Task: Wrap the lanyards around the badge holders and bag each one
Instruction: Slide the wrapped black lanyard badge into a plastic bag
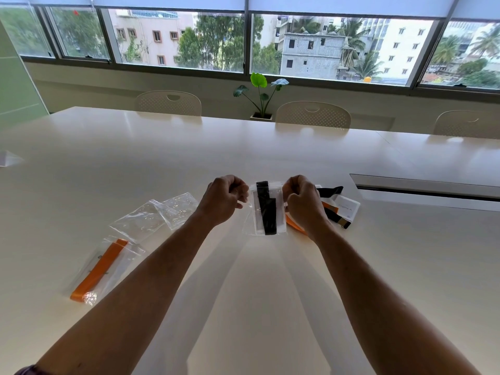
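Pinching the clear bag (266, 209) at its top corners, both hands are holding it up just above the table (270, 280): left hand (226, 200) w/ curled fingers on the top-left corner, right hand (304, 200) likewise on the top-right. Inside the bag a white badge holder (257, 212) is sitting upright w/ a black lanyard (267, 212) wrapped round it, running top to bottom.

Just behind the right hand, partly hidden by it, more badge holders & lanyards are lying in a loose pile (342, 209): white cards, black strap, an orange strap poking out under the wrist. Exact count, can't tell.

Left of the left forearm, two empty clear bags (159, 216) are lying flat, overlapping. Nearer the person, further left, a finished bag w/ an orange lanyard (101, 269) is lying at a slant, apart from the arm.

Far right, a long cable slot (422, 189) is cutting into the tabletop, well apart from the hands. Between the forearms bare tabletop is showing, same beyond the hands up to the far edge. Chairs (312, 115) are tucked in along that far edge, w/ a small potted plant (261, 97) between them, below the windows (243, 41).
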`<state>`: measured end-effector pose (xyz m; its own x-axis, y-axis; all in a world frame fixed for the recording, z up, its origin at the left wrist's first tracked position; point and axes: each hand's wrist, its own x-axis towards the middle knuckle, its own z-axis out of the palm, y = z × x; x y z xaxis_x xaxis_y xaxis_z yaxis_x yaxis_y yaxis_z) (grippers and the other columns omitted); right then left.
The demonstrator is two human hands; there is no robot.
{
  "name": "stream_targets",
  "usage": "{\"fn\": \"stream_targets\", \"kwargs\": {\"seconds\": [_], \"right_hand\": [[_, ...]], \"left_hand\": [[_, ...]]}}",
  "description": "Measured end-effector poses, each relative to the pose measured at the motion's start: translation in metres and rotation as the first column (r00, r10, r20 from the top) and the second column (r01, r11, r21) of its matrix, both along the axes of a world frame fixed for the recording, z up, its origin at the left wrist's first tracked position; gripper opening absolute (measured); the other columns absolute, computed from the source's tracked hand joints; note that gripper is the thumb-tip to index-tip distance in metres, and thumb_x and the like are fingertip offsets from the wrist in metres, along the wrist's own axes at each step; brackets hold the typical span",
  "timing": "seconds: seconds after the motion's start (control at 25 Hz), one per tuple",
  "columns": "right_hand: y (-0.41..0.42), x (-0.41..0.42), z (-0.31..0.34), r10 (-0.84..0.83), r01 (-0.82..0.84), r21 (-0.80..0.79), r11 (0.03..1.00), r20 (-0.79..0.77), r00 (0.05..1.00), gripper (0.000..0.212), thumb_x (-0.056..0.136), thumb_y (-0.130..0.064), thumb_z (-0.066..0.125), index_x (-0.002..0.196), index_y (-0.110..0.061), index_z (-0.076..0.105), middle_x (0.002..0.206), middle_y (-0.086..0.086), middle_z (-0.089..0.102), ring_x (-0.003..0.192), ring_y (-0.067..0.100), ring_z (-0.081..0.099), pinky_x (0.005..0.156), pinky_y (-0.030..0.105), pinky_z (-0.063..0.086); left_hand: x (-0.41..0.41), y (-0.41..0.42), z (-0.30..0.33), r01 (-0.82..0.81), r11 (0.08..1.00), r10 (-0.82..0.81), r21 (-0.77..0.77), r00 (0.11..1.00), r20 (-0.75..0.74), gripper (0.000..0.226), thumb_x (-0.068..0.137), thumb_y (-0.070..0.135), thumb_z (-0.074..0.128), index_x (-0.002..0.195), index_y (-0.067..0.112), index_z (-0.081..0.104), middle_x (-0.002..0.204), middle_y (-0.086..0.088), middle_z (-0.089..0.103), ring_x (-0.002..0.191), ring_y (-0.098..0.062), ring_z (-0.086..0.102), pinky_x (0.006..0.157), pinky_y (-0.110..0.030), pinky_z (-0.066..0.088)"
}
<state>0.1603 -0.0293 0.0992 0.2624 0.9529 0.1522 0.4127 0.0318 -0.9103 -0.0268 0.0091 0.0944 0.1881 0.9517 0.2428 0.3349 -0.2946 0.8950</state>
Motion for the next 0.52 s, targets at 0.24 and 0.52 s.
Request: {"fn": "stream_targets", "kwargs": {"seconds": [0.24,0.52], "right_hand": [[0.0023,-0.0014,-0.0043,0.022,-0.023,-0.021,1.0,-0.037,0.999,0.029,0.079,0.007,0.041,0.086,-0.016,0.057,0.085,0.01,0.061,0.09,0.035,0.061,0.081,0.058,0.056],[0.0062,-0.0034,-0.0033,-0.011,0.013,0.034,0.999,-0.071,0.997,0.023,0.078,-0.001,0.041,0.08,-0.017,0.056,0.081,0.012,0.062,0.084,0.037,0.061,0.072,0.049,0.056]], "left_hand": [[0.0004,-0.0004,0.0,-0.028,0.999,0.028,0.016,0.998,-0.054,0.026,0.092,-0.006,0.041,0.082,0.006,0.062,0.08,-0.004,0.068,0.082,-0.023,0.069,0.08,-0.042,0.059],[0.0015,0.0028,0.0015,-0.053,0.991,0.068,0.121,0.99,-0.124,0.03,0.083,-0.006,0.046,0.071,0.015,0.063,0.071,0.002,0.069,0.079,-0.019,0.069,0.082,-0.042,0.057]]}}
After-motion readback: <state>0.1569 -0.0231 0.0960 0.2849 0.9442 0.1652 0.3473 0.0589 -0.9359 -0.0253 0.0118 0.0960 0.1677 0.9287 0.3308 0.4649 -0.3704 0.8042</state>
